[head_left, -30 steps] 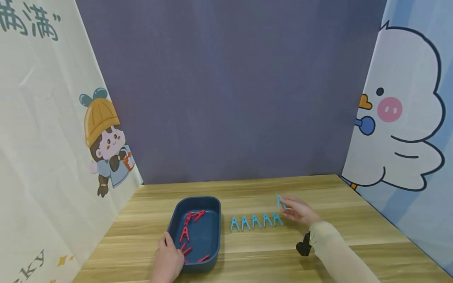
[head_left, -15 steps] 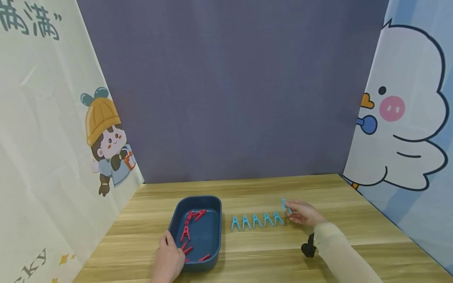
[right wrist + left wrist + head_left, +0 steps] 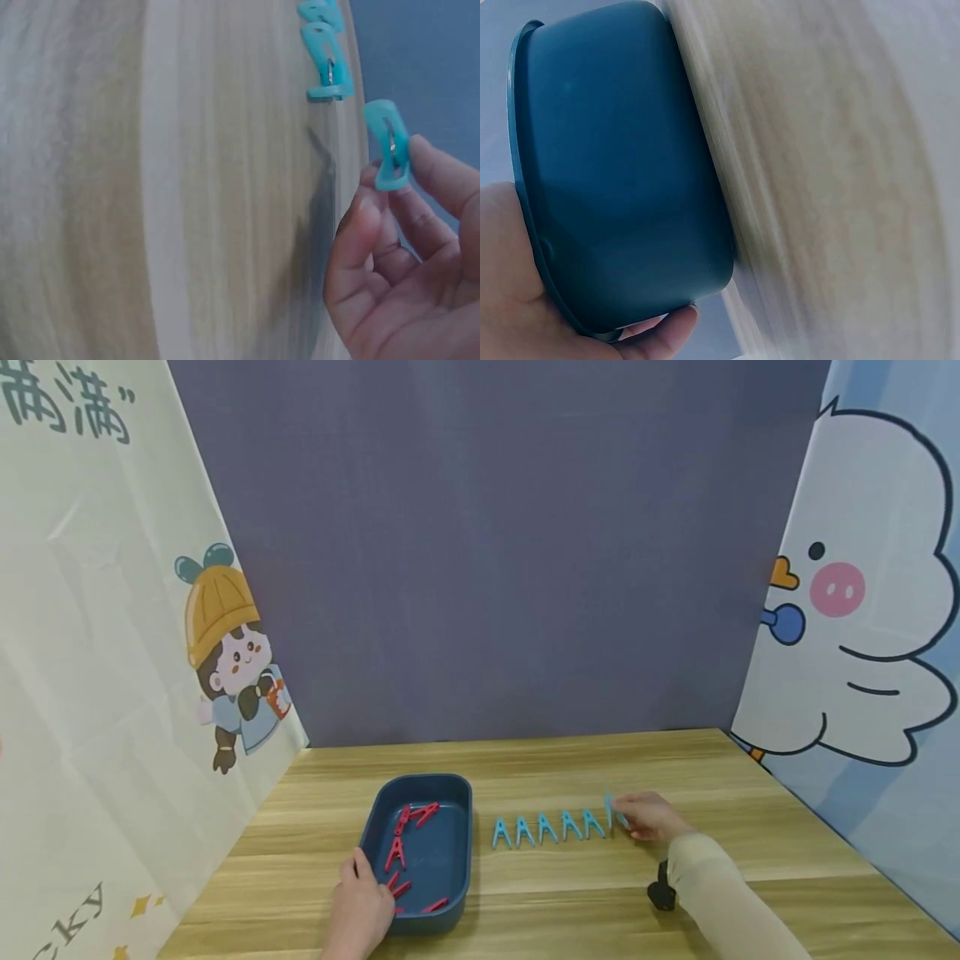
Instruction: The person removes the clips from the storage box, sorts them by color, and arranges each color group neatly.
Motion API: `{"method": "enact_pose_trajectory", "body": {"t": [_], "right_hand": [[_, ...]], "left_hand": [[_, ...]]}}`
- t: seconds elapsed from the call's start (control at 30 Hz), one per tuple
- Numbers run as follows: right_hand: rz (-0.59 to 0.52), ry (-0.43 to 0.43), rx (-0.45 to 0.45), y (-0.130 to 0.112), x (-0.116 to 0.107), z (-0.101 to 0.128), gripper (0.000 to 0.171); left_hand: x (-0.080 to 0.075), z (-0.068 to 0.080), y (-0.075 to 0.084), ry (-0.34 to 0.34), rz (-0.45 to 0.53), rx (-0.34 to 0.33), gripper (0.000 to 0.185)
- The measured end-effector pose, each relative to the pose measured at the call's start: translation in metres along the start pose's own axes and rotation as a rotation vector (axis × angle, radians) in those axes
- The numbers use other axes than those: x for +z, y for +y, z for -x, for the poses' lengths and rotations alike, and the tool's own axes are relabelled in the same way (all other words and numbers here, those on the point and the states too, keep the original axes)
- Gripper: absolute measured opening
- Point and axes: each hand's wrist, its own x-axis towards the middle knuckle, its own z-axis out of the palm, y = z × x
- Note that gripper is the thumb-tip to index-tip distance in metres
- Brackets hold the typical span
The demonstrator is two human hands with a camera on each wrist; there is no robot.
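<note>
My right hand (image 3: 651, 817) pinches a light blue clothespin (image 3: 391, 146) at the right end of a row of several matching clothespins (image 3: 547, 827). In the right wrist view a gap shows between the held pin and the nearest standing clothespin (image 3: 328, 64). With my left hand (image 3: 362, 902) I grip the near left rim of a dark blue bin (image 3: 467, 860). In the left wrist view, fingers (image 3: 667, 335) curl round the bin's end wall. Several red clothespins (image 3: 395, 853) lie inside the bin, and the lowest are partly hidden by my left hand and the wall.
The wooden table (image 3: 570, 902) runs back to a grey-purple curtain (image 3: 495, 568). Printed cloth panels stand along both sides, one with a cartoon child (image 3: 240, 668), the other with a white duck (image 3: 862, 610). A black ornament (image 3: 662, 893) hangs at my right cuff.
My right hand has moved down and slightly right with the light blue clothespin, bringing it level with the row's right end. My left hand keeps its grip on the bin.
</note>
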Motion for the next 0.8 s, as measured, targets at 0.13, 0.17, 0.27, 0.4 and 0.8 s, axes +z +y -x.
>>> {"method": "enact_pose_trajectory", "body": {"t": [0.13,0.17,0.27,0.4,0.8], "right_hand": [[0.080,0.011,-0.018,-0.002,0.003,0.001,0.036],[0.092,0.018,-0.018,-0.002,0.004,0.001,0.035],[0.149,0.046,-0.021,-0.002,0.006,0.001,0.031],[0.203,0.079,-0.030,0.000,0.009,0.001,0.026],[0.275,0.134,-0.059,0.003,0.014,-0.001,0.021]], "left_hand": [[0.000,0.001,0.000,0.004,-0.001,0.002,0.064],[0.000,0.001,0.000,0.007,-0.003,0.006,0.064],[0.000,0.001,-0.001,0.017,-0.003,0.017,0.064],[0.000,0.002,-0.001,0.021,0.000,0.020,0.064],[0.001,0.002,0.000,0.044,-0.002,0.033,0.064]]}}
